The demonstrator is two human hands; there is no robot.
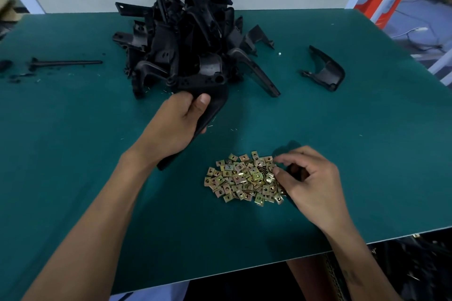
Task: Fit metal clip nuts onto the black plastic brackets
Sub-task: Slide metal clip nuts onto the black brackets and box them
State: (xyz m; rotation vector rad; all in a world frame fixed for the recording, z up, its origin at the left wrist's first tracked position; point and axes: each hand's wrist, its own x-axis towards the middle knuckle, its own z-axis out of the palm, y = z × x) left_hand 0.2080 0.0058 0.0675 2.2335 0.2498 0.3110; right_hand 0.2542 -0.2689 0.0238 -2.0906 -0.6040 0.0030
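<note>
Clip nuts (244,182): brass-coloured loose heap on the green tabletop (73,129), near the front edge, just beside the right hand (308,178). Right hand's fingers (278,160) are curled at the heap's right edge, thumb and forefinger tips touching the nuts; can't tell whether 1 is actually pinched yet, looks like mid-pick. Left hand (173,124) grips 1 black plastic bracket (210,102), thumb on top and fingers wrapped under, its long arm running back below the wrist. The held bracket's far end sits against the front of the big bracket pile (186,39) at the back centre of the tabletop. No nut visible on the held bracket, though parts of it are hidden by the hand. 1 lone bracket (325,69) lies well apart to the right of the pile; can't see whether it carries a nut, too small to tell. A thin black rod-like part (66,62) and scraps lie at far left. Progress, my read: early. No obvious finished stack in view, the pile is large, the nut heap is full. Step in hand: pick a nut, then slide it onto the held bracket. Nearly all brackets left.
</note>
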